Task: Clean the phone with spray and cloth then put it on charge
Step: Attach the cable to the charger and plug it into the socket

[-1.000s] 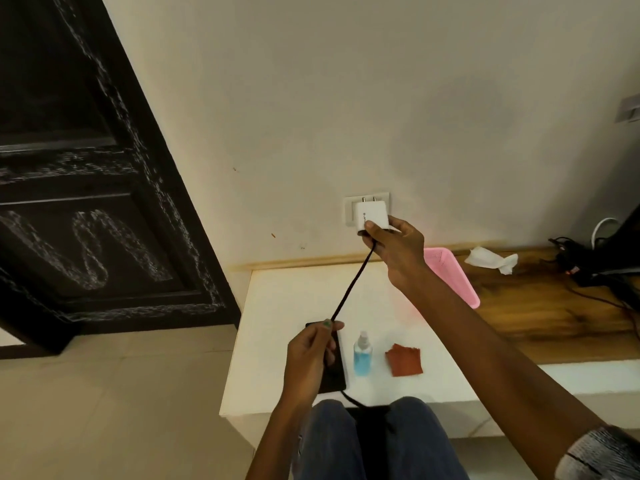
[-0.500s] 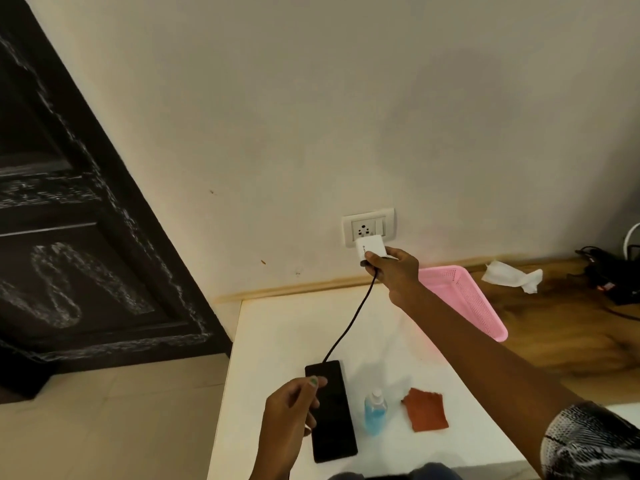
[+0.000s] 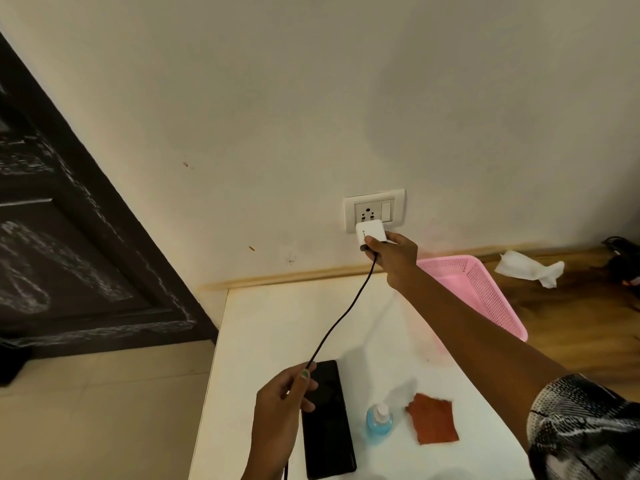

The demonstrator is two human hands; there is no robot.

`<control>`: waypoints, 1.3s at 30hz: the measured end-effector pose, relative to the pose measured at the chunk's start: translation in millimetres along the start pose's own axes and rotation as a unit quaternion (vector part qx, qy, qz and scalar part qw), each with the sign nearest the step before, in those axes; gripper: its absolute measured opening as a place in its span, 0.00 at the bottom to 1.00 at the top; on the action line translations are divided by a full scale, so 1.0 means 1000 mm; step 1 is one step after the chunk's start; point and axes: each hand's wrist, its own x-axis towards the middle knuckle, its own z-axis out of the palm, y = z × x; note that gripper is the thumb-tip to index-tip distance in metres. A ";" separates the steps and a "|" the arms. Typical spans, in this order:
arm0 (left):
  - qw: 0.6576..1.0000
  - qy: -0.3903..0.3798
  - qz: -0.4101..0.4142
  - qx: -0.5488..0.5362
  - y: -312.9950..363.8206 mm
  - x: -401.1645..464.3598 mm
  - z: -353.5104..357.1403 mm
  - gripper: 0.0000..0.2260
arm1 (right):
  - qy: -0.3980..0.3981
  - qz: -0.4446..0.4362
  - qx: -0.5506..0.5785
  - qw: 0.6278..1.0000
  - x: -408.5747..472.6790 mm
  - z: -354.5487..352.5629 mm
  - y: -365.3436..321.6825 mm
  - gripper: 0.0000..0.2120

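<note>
A black phone (image 3: 329, 431) lies flat on the white table (image 3: 277, 323), near its left edge. My left hand (image 3: 284, 400) pinches the black charging cable (image 3: 346, 313) just over the phone's top end. The cable runs up to a white charger adapter (image 3: 370, 233), which my right hand (image 3: 394, 258) grips just below the wall socket (image 3: 374, 210), its holes still showing. A small blue spray bottle (image 3: 379, 422) stands right of the phone. Beside the bottle lies a rust-orange cloth (image 3: 433, 424).
A pink mesh basket (image 3: 485, 289) sits on the table behind my right arm. On the wooden surface (image 3: 571, 323) to the right lie a crumpled white tissue (image 3: 530, 268) and dark cables (image 3: 623, 261). A dark carved door (image 3: 69, 254) fills the left side above a tiled floor.
The white adapter, against the socket plate a second ago, has come down below its holes. The phone, held up in my left hand before, now lies on the table. The camera has tilted up.
</note>
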 end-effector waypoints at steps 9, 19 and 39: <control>1.000 0.000 0.001 -0.004 -0.002 0.000 0.004 0.08 | 0.004 0.002 0.001 1.000 0.009 0.002 0.000 0.22; 1.000 -0.001 0.000 -0.014 -0.004 -0.002 0.007 0.09 | 0.023 -0.011 -0.016 1.000 0.024 0.007 -0.008 0.19; 1.000 0.002 -0.030 -0.011 -0.010 -0.004 0.014 0.09 | 0.027 -0.004 -0.054 0.998 0.030 0.007 -0.010 0.14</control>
